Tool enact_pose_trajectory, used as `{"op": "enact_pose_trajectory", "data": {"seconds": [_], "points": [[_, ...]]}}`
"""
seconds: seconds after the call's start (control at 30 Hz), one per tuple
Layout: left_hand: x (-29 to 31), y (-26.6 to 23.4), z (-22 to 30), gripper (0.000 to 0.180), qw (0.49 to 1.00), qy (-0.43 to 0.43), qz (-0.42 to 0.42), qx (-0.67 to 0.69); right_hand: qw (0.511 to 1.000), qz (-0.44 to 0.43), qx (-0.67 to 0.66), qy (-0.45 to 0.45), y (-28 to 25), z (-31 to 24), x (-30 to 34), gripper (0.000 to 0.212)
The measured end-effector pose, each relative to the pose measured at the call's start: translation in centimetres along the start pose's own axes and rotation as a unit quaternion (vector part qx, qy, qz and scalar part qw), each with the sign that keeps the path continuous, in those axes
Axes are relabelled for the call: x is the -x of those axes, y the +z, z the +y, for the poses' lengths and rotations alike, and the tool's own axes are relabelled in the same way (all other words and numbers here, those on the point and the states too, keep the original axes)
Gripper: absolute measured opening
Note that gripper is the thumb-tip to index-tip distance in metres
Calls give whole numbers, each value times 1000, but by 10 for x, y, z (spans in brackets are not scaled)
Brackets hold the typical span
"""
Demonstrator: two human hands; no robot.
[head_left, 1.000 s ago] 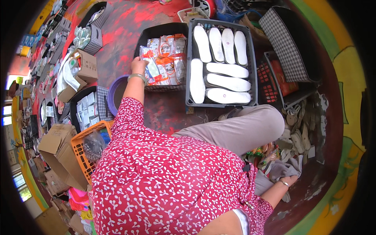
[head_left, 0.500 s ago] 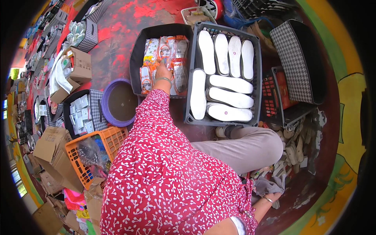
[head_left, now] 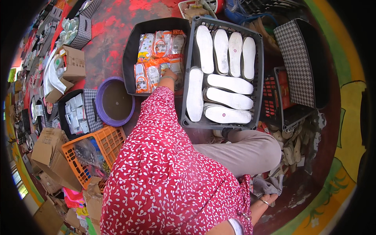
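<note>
Left hand (head_left: 168, 74) is down on the orange-and-clear packets (head_left: 141, 78), toward the near right corner of the black bin (head_left: 131, 55); can't tell if it's pinching one. Right hand (head_left: 269, 199) has a gray cloth (head_left: 265, 185) bunched up in its grip, near the bent leg (head_left: 250, 150).

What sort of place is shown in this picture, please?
Probably a stockroom or market stall for small goods: white insoles lie arranged in a grey crate, orange-and-clear packets sit in a black bin, and cardboard boxes stand around.
</note>
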State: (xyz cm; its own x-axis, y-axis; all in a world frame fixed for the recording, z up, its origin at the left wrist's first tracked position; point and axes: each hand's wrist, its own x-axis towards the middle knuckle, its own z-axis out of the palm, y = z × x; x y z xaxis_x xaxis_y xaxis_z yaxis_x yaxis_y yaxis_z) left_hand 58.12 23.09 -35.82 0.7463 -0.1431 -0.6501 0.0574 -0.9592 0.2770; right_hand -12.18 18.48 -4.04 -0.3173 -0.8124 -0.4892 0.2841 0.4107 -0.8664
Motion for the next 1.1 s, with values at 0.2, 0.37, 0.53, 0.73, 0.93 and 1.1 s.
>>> {"op": "enact_pose_trajectory", "data": {"seconds": [0.2,0.37,0.53,0.73,0.93,1.1], "points": [[37,-54,-9,42,995,102,6,13,998,24,-41,-37,-34,3,14,35],[-33,-17,-97,37,950,268,-67,-144,889,-114,365,-253,-54,-4,3,38],[-42,-40,-46,35,928,341,2,-152,819,-15,416,-395,-31,-13,21,43],[-39,-45,-11,33,919,374,38,120,897,66,239,-367,-78,-32,22,38],[31,-42,65,36,901,425,82,1,935,-46,-58,-346,-80,-28,16,21],[137,-61,110,29,901,224,-57,367,900,123,-301,-289,-44,-75,52,14]]}}
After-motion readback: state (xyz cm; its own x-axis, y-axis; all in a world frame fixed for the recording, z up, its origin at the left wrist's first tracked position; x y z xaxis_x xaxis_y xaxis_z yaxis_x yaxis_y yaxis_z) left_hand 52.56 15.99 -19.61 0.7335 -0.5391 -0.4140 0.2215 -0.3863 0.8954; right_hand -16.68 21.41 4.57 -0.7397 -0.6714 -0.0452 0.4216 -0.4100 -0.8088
